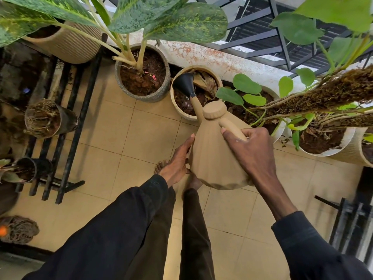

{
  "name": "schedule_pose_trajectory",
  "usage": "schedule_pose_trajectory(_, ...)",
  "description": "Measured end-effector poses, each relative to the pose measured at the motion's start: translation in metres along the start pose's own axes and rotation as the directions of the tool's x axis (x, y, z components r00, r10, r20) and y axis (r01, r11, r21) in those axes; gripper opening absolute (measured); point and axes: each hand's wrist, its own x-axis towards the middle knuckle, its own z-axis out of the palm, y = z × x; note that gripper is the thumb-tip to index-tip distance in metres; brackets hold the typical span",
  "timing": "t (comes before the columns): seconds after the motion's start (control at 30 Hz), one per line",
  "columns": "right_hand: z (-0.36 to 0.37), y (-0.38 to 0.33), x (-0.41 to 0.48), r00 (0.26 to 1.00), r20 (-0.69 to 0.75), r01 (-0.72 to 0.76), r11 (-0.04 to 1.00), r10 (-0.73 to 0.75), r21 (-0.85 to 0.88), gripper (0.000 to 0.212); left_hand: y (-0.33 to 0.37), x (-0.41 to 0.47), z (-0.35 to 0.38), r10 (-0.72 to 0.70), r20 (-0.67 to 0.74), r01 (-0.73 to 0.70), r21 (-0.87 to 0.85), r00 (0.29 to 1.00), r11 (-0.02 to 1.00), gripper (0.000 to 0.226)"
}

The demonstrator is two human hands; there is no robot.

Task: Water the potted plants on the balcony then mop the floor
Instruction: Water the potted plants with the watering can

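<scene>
We hold one tan watering can [214,156] at the frame's centre. It is tilted, and its single black rose [184,82] is over the soil of a cream pot [174,104] at twelve o'clock. One grey speckled pot [159,93] stands just beside that, at eleven o'clock. Two small dark pots [68,120] sit on the black rack [80,110] at nine o'clock. Our right hand [252,150] curls round the can's handle, thumb laid along it. Our left hand [177,158] lies flat, fingers straight and together, pressed against the can's side at nine o'clock.
</scene>
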Motion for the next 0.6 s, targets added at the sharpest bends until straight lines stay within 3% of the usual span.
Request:
schedule_pose_trajectory(0.17,0.005,0.006,-0.006,0.999,-0.036,0.002,1.000,-0.001,0.030,0.040,-0.002,0.000,-0.003,0.015,-0.002,-0.015,0.021,1.000,1.000,0.043)
schedule_pose_trajectory(0.33,0.007,0.020,-0.013,0.997,-0.072,0.034,0.996,-0.029,0.081,0.039,-0.006,0.004,-0.008,0.039,-0.009,-0.039,0.060,0.999,0.997,0.059)
schedule_pose_trajectory(0.6,0.013,0.046,-0.030,0.995,-0.085,0.077,0.973,-0.060,0.218,0.038,-0.004,0.013,-0.013,0.066,-0.110,-0.059,0.061,0.992,0.996,0.060)
